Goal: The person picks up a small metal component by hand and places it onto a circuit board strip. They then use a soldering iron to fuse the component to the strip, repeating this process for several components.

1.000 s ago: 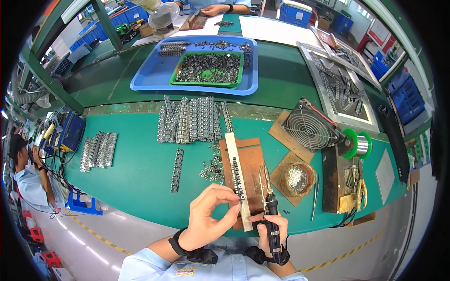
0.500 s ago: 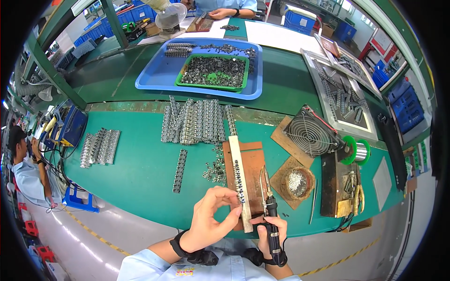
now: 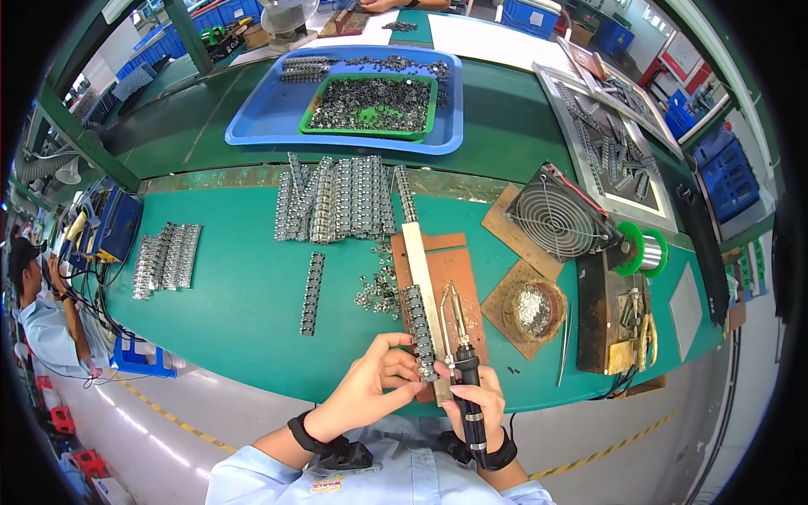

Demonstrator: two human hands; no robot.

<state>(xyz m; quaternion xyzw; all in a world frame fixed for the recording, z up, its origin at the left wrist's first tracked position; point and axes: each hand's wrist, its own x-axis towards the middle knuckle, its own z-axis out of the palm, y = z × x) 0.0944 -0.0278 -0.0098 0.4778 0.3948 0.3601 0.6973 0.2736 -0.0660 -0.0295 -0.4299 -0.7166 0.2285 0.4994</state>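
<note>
My left hand pinches the near end of a strip of small metal parts, its toothed face turned up. The strip lies along the left side of a pale straight bar, which rests on a brown board. In my right hand is a black-handled soldering iron, its tip pointing away from me over the board. The right fingers are close to the bar's near end. Loose small metal pieces lie left of the board, and a single similar strip lies farther left.
Stacked strips stand behind the bar, with more at left. A blue tray holds a green tray of small parts. At right are a fan, a round dish, a solder wire spool and tweezers.
The strip in my left hand has come round from the bar's edge to its left side, now showing its broad face. My right hand and the soldering iron have moved slightly left, nearer the bar.
</note>
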